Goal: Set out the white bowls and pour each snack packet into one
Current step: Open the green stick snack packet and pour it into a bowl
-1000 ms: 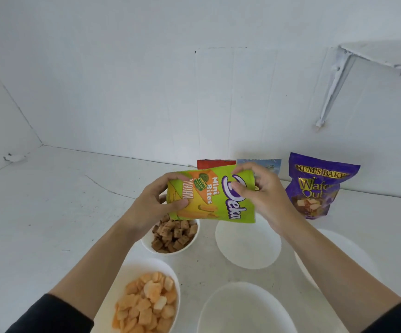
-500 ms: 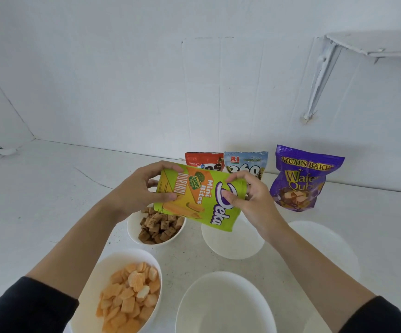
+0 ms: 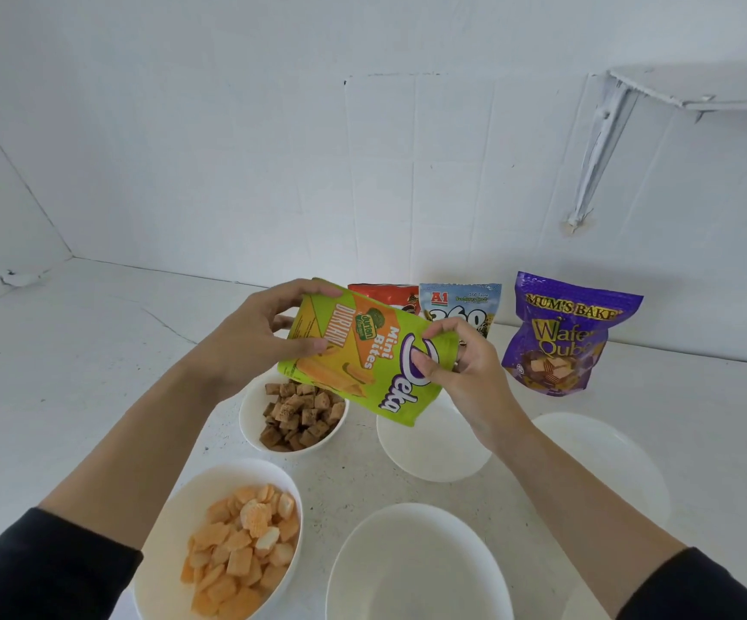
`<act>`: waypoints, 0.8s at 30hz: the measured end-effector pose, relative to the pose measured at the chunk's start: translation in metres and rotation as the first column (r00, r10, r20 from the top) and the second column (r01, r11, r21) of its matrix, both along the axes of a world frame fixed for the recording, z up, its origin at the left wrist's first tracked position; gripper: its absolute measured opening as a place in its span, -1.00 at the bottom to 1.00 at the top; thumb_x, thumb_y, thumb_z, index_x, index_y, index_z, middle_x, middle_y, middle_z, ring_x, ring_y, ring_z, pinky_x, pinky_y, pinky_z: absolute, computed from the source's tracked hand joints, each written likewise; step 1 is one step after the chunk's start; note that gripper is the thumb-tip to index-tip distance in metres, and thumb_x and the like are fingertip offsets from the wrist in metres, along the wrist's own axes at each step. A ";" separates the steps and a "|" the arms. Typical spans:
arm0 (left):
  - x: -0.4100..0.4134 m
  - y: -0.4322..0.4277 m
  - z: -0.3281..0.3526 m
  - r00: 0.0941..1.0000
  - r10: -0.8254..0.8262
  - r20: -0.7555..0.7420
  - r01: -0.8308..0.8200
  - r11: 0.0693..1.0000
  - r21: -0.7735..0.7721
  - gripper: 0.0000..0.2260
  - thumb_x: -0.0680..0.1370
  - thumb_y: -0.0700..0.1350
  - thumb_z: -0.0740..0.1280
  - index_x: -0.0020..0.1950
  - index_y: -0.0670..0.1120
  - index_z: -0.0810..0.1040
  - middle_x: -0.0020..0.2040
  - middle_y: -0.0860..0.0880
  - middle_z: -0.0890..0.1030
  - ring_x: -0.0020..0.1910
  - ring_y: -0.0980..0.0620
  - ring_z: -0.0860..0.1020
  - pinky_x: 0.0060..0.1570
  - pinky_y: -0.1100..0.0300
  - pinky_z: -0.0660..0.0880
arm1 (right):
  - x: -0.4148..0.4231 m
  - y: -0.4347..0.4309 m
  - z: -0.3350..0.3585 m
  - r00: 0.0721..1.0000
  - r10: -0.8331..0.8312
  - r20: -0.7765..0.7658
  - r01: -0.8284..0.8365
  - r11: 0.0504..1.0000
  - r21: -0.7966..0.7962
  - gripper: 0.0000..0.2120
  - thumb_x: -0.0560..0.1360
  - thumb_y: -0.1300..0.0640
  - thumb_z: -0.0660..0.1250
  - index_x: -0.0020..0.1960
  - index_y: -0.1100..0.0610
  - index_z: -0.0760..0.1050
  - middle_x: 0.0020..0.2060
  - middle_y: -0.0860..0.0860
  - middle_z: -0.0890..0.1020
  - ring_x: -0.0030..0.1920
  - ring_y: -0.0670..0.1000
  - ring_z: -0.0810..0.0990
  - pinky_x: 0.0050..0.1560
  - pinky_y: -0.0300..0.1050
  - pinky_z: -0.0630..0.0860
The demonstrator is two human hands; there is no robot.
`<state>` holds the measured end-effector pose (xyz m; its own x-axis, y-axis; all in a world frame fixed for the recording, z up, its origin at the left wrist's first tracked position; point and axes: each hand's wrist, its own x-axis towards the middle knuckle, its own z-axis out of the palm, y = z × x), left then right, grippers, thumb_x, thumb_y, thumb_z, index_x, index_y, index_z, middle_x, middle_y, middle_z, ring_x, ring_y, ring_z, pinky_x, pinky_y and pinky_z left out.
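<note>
Head view. We see the green snack packet (image 3: 362, 355) held in the air in both hands, tilted, with its printed face towards the camera. It hangs above the gap between two of the white bowls.

- The left grip (image 3: 251, 337) is closed round the packet's left end: the thumb lies across the printed face and the fingers curl over the far edge.
- The right grip (image 3: 465, 373) pinches the packet's right end beside the purple logo, thumb in front and fingers behind.
- We cannot tell whether the packet has been opened.

Five white bowls stand on the white counter (image 3: 72, 351).

- The far left bowl (image 3: 250, 411) holds brown cubes (image 3: 300, 413) and lies partly under the packet.
- The near left bowl (image 3: 210, 481) holds orange pieces (image 3: 242, 557).
- The far middle bowl (image 3: 434, 449), the near middle bowl (image 3: 412, 561) and the right bowl (image 3: 604, 463) hold nothing.

Three more packets stand upright at the back of the counter, against the wall. The red packet (image 3: 389, 295) is largely hidden behind the green one. The blue packet (image 3: 461, 302) stands just beside the red one. The purple packet (image 3: 564, 337) stands to the right of the blue one. Dark sleeves cover both forearms near the lower edge.
</note>
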<state>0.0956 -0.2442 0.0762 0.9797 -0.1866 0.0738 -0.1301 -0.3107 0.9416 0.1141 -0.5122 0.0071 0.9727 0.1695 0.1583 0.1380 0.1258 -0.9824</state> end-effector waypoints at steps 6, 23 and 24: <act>-0.001 -0.006 0.003 1.000 0.000 -0.001 -0.001 1.000 -0.029 -0.54 0.49 -0.30 0.50 0.28 0.14 0.61 0.25 0.04 0.61 0.17 -0.16 0.57 0.07 -0.17 0.65 | -0.004 0.000 -0.005 1.000 -0.005 -0.020 0.006 0.999 0.047 -0.79 0.48 0.31 0.46 0.00 0.12 0.47 0.04 0.24 0.69 0.03 0.19 0.71 -0.03 0.22 0.65; -0.002 -0.024 0.022 0.999 0.043 -0.032 -0.047 0.991 -0.127 -0.54 0.47 -0.45 0.44 0.22 0.02 0.64 0.21 -0.11 0.62 0.03 -0.11 0.64 -0.06 -0.04 0.67 | -0.006 0.000 0.005 1.000 -0.017 -0.022 0.019 0.995 0.101 -0.76 0.46 0.34 0.47 -0.01 0.11 0.48 0.07 0.23 0.68 0.01 0.17 0.71 -0.04 0.17 0.64; -0.002 -0.025 0.027 0.999 0.044 -0.016 -0.046 0.990 -0.133 -0.53 0.48 -0.47 0.43 0.21 0.02 0.63 0.17 -0.07 0.64 0.00 -0.07 0.65 -0.06 -0.04 0.67 | -0.005 0.000 0.008 1.000 -0.012 -0.022 0.015 0.993 0.120 -0.75 0.45 0.36 0.47 -0.02 0.10 0.48 0.07 0.23 0.68 0.01 0.18 0.71 -0.06 0.14 0.64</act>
<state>0.0938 -0.2689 0.1027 0.9879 -0.1316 0.0820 -0.1061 -0.1880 0.9764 0.1087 -0.5117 0.0155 0.9782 0.1371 0.1557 0.1194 0.2416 -0.9630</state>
